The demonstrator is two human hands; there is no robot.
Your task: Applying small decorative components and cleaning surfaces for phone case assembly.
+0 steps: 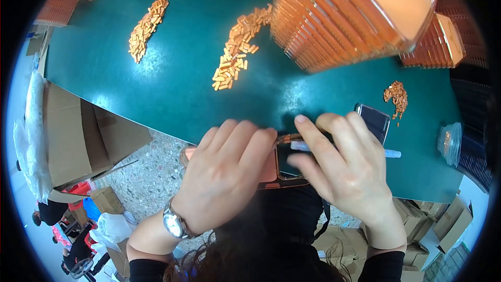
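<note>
At the table's near edge, my left hand (224,167) has its fingers curled down over an orange, translucent-edged case (269,171) with a pinkish flat face. Most of that case is under the hand. Beside it, an orange rim (287,138) surrounds a dark area between my hands. My right hand (352,164) is over the rim's right side, thumb and index finger apart, thumb blurred. A pale blue pen-like stick (392,153) passes beneath that hand, its other end emerging by the index finger; the curled fingers appear to keep hold of it.
A tall stack of orange trays (323,21) stands at the far right. Small orange pieces lie in piles (148,28) (235,52), with darker bits (397,98) at right. A phone (373,119) and a clear tub (450,143) are nearby. Cardboard boxes (68,130) stand left.
</note>
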